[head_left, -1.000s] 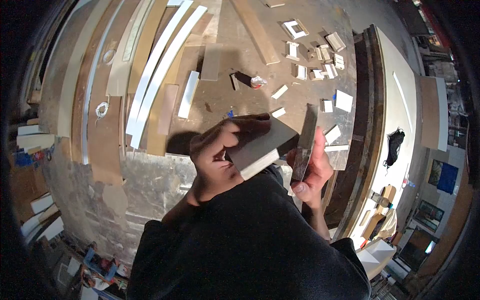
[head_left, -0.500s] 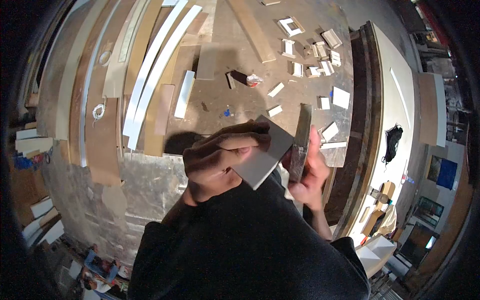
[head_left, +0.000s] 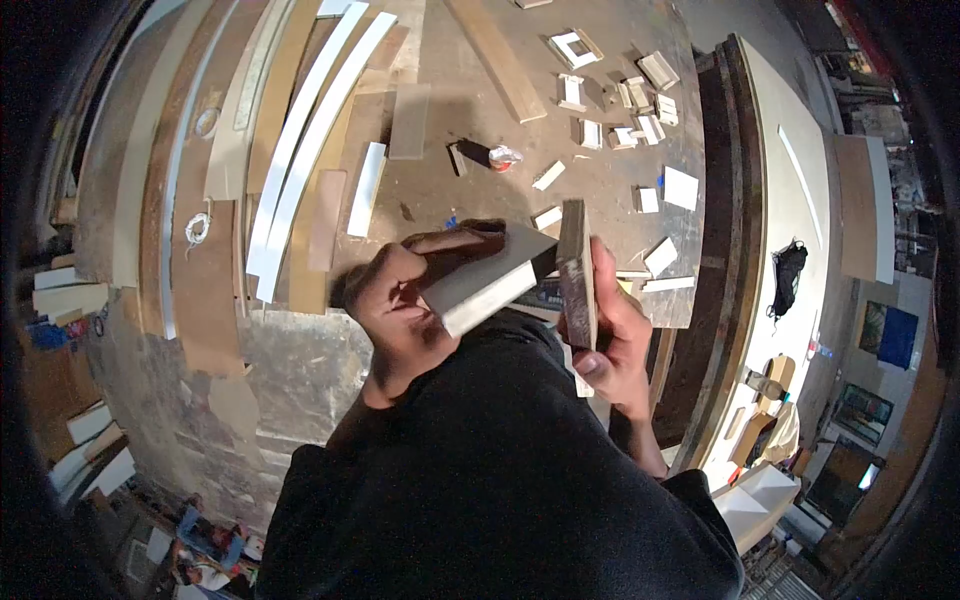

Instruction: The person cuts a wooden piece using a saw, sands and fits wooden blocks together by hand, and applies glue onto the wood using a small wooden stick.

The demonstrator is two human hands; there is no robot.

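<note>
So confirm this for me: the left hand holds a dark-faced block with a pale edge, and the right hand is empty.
The right hand is not empty: the head view shows it holding a flat wooden piece. The left hand does hold a dark-faced block with a pale edge.

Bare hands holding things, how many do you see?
2: the left hand, left of centre, holding a grey rectangular board; the right hand, right of centre, holding a narrow brown wooden piece.
</note>
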